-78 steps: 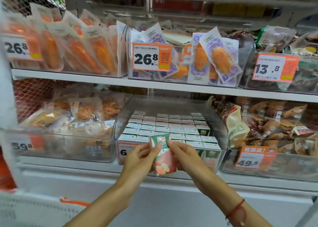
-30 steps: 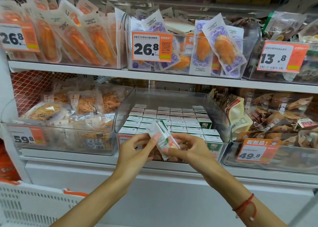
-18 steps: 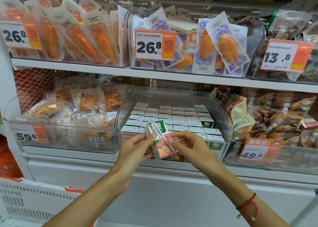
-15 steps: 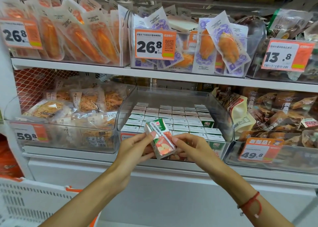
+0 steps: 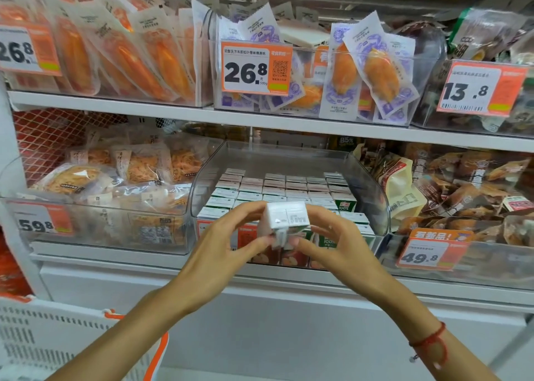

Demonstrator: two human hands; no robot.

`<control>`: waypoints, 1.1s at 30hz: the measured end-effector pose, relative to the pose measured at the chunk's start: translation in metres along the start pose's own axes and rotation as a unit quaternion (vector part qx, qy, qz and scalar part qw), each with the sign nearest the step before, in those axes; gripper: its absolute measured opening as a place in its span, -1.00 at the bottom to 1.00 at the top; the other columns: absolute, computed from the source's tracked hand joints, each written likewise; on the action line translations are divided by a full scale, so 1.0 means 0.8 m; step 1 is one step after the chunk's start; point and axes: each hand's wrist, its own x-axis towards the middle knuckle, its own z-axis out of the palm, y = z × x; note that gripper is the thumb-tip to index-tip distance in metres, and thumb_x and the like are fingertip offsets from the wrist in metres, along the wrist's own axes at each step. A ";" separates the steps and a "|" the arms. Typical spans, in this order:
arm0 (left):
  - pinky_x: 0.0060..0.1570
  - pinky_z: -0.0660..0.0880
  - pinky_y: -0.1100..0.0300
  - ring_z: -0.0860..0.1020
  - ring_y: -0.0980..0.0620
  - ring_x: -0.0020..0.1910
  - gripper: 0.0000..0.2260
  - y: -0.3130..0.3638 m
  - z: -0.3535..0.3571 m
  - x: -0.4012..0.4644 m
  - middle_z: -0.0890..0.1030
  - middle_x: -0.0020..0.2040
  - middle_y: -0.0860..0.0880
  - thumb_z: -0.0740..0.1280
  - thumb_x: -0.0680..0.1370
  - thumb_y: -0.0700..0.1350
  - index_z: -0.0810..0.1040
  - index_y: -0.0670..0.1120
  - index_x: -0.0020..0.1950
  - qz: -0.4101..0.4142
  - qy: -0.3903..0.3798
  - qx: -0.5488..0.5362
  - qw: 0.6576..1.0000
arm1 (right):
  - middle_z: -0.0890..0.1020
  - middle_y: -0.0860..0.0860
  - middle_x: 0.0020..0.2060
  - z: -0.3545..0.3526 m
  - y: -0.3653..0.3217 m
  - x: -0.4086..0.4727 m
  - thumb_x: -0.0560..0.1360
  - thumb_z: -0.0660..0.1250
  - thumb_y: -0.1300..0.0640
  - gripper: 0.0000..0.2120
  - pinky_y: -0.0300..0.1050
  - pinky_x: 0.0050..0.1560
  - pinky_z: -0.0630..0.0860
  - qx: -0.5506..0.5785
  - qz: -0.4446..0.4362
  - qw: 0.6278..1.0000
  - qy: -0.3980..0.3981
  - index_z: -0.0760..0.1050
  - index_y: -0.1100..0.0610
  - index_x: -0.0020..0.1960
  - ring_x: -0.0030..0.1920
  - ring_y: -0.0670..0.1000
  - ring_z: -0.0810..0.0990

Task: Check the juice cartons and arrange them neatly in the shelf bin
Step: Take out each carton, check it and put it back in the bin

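Both hands [image 5: 228,245] [image 5: 332,239] pinch one juice carton [image 5: 286,221], now tipped white end up for checking before the shelf bin [image 5: 372,190].

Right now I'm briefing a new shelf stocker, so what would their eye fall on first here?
First, the two hands, left hand and right hand, holding one carton together at centre, its white end turned to the camera, just in front of the clear bin packed with rows of cartons. Next, the orange price tag reading 26.8 on the shelf above.
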 end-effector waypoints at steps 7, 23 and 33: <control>0.13 0.28 0.63 0.24 0.45 0.37 -0.53 0.000 0.001 -0.002 0.33 0.31 0.51 0.34 0.49 0.01 0.33 0.47 0.27 0.071 -0.010 0.092 0.993 | 0.63 -0.26 0.09 -0.005 -0.002 -0.005 0.36 0.43 -0.02 -0.64 -0.31 0.17 0.51 -0.010 -0.045 0.999 0.029 0.52 -0.09 0.15 0.17 -0.22 0.57; -0.01 0.61 0.22 0.65 0.09 0.08 -0.56 -0.003 0.003 -0.006 0.68 0.11 0.08 0.36 0.49 0.05 0.37 0.33 0.32 -0.156 0.053 -0.235 0.958 | 0.35 -0.54 0.27 0.009 -0.015 -0.010 0.52 0.39 0.17 -0.39 -0.14 0.00 0.63 -0.005 -0.018 0.999 -0.043 0.28 -0.30 0.42 0.27 -0.32 0.43; -0.29 0.59 0.23 0.70 0.06 -0.17 -0.60 0.006 0.003 0.001 0.73 -0.09 -0.05 0.33 0.46 0.23 0.59 0.04 0.19 -0.316 0.021 -0.263 0.912 | 0.74 -0.11 -0.13 0.011 -0.019 -0.008 0.35 0.40 -0.16 -0.64 -0.35 -0.24 0.56 0.131 0.104 0.986 0.007 0.66 -0.04 0.09 -0.16 -0.17 0.69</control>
